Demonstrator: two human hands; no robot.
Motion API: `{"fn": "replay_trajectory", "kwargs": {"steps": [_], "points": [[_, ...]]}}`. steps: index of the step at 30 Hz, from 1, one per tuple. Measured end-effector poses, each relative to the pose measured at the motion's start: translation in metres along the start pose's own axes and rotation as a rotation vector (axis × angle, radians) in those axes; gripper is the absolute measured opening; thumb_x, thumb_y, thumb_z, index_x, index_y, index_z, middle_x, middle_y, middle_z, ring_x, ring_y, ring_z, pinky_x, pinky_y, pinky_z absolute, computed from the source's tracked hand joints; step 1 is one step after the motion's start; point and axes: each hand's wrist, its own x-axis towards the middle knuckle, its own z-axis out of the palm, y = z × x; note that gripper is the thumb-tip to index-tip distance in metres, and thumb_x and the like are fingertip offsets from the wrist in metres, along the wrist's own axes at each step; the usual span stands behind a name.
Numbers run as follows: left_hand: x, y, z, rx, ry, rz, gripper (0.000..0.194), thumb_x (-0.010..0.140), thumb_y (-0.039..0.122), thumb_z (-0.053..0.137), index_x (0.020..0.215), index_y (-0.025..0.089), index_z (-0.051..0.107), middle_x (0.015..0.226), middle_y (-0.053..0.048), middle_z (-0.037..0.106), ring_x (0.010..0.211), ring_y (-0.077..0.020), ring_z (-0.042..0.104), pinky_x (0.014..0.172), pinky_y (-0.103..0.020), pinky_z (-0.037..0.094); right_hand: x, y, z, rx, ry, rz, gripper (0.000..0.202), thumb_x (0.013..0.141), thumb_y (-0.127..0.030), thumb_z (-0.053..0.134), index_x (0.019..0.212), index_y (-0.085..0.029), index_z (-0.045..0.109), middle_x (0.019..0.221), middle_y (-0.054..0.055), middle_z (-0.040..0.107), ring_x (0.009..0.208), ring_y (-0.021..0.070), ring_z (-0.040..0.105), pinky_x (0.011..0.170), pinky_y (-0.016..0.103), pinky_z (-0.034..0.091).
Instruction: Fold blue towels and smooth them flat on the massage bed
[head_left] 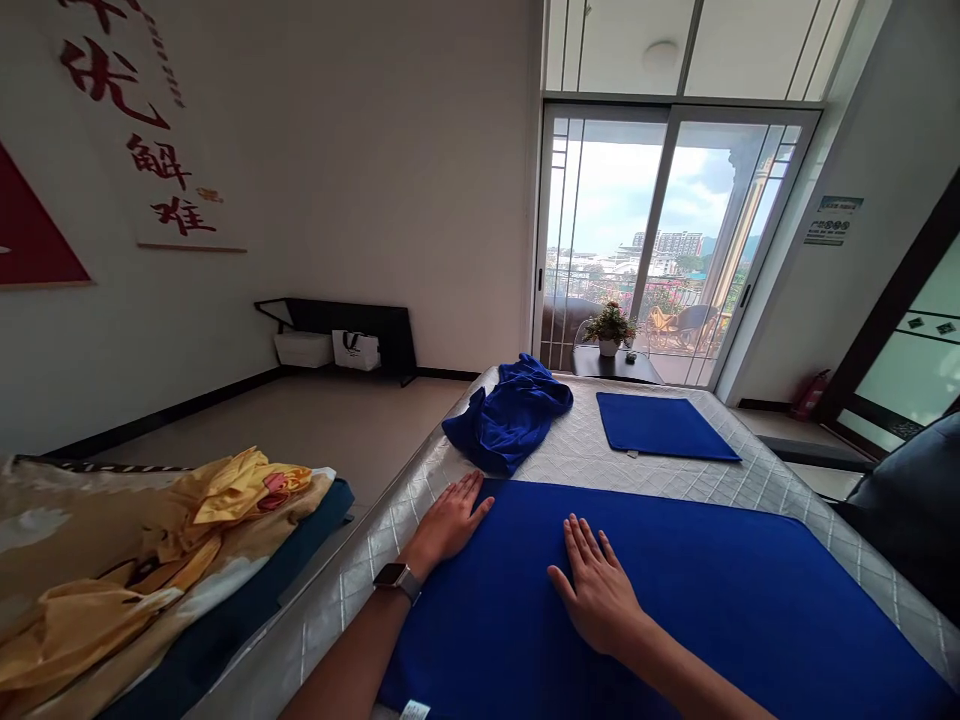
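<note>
On the large blue cloth (pixel 705 580), the left hand (pixel 451 515) at its edge and the right hand (pixel 600 592) inward are laid flat, released.

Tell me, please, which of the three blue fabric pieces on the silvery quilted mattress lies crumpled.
The loose, bunched blue cloth beyond the left hand; the large blue sheet under the right hand and the small blue rectangle lie flat.

Head-worn view, facing forward and down, close above mattress (pixel 581 440), toward glass doors (pixel 679 215)

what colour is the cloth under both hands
The cloth is deep blue, seen in the head view.
</note>
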Motion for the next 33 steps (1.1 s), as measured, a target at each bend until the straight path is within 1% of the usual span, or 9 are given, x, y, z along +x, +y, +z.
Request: {"fn": "replay_trajectory", "kwargs": {"steps": [5, 8, 13, 17, 20, 22, 25, 27, 33], "points": [[-0.001, 0.002, -0.003, -0.02, 0.014, 0.007, 0.066, 0.102, 0.057, 0.032, 0.157, 0.022, 0.041, 0.162, -0.009, 0.039, 0.152, -0.0284, 0.033, 0.124, -0.047, 0.024, -0.018, 0.032, -0.013, -0.043, -0.025, 0.08, 0.083, 0.1, -0.069, 0.008, 0.162, -0.014, 0.001, 0.168, 0.001, -0.006, 0.156, 0.0192, -0.007, 0.128, 0.046, -0.002], [-0.002, 0.004, -0.006, -0.018, 0.013, 0.01, 0.067, 0.102, 0.057, 0.032, 0.157, 0.019, 0.041, 0.162, -0.01, 0.038, 0.151, -0.0293, 0.034, 0.124, -0.048, 0.025, -0.03, 0.057, -0.018, -0.071, -0.013, 0.134, 0.082, 0.1, -0.068, 0.008, 0.162, -0.014, 0.001, 0.168, 0.0, -0.006, 0.156, 0.0186, -0.006, 0.128, 0.046, -0.001], [-0.002, 0.004, -0.007, 0.014, 0.032, -0.004, 0.065, 0.102, 0.057, 0.034, 0.156, 0.023, 0.043, 0.161, -0.007, 0.041, 0.149, -0.0303, 0.037, 0.122, -0.046, 0.03, -0.053, 0.112, -0.027, -0.089, 0.041, 0.239, 0.083, 0.099, -0.069, 0.012, 0.162, -0.015, 0.004, 0.168, 0.0, -0.003, 0.156, 0.0194, -0.002, 0.128, 0.047, 0.002], [0.001, 0.001, -0.005, 0.058, -0.008, -0.003, 0.068, 0.103, 0.058, 0.028, 0.158, 0.018, 0.037, 0.164, -0.009, 0.036, 0.152, -0.0257, 0.031, 0.126, -0.044, 0.022, -0.07, 0.163, -0.031, -0.097, 0.084, 0.322, 0.087, 0.097, -0.071, 0.012, 0.163, -0.015, 0.004, 0.168, 0.0, -0.001, 0.156, 0.0204, 0.0, 0.128, 0.047, 0.003], [0.003, -0.001, -0.004, 0.083, -0.026, -0.004, 0.07, 0.104, 0.057, 0.027, 0.159, 0.015, 0.034, 0.164, -0.011, 0.035, 0.153, -0.0258, 0.028, 0.126, -0.048, 0.02, -0.083, 0.202, -0.03, -0.107, 0.122, 0.357, 0.09, 0.094, -0.073, 0.012, 0.164, -0.016, 0.007, 0.169, 0.0, 0.004, 0.156, 0.0211, 0.003, 0.128, 0.047, 0.005], [0.004, -0.001, -0.004, 0.097, -0.026, -0.001, 0.071, 0.104, 0.056, 0.026, 0.159, 0.013, 0.033, 0.164, -0.013, 0.034, 0.154, -0.0261, 0.027, 0.127, -0.048, 0.019, -0.091, 0.226, -0.028, -0.123, 0.147, 0.372, 0.094, 0.093, -0.075, 0.012, 0.164, -0.014, 0.01, 0.169, 0.002, 0.006, 0.156, 0.0214, 0.004, 0.128, 0.046, 0.005], [0.004, -0.001, -0.005, 0.116, -0.03, -0.006, 0.074, 0.104, 0.059, 0.024, 0.16, 0.01, 0.031, 0.165, -0.015, 0.033, 0.154, -0.0256, 0.025, 0.127, -0.046, 0.017, -0.099, 0.255, -0.024, -0.148, 0.206, 0.406, 0.097, 0.091, -0.076, 0.011, 0.163, -0.011, 0.012, 0.169, 0.004, 0.01, 0.156, 0.0221, 0.007, 0.128, 0.047, 0.005], [0.004, -0.001, -0.005, 0.133, -0.026, -0.017, 0.076, 0.103, 0.061, 0.022, 0.16, 0.011, 0.029, 0.165, -0.013, 0.033, 0.155, -0.0245, 0.024, 0.128, -0.044, 0.015, -0.103, 0.27, -0.022, -0.152, 0.253, 0.427, 0.097, 0.091, -0.076, 0.011, 0.164, -0.013, 0.014, 0.169, 0.005, 0.013, 0.156, 0.0231, 0.01, 0.128, 0.049, 0.007], [0.006, -0.004, -0.004, 0.174, -0.016, -0.034, 0.078, 0.103, 0.062, 0.02, 0.161, 0.01, 0.027, 0.166, -0.012, 0.032, 0.155, -0.024, 0.024, 0.128, -0.042, 0.014, -0.109, 0.322, -0.014, -0.153, 0.271, 0.413, 0.093, 0.087, -0.078, 0.018, 0.159, -0.022, 0.036, 0.167, 0.005, 0.028, 0.155, 0.0284, 0.017, 0.126, 0.055, 0.015]]}}
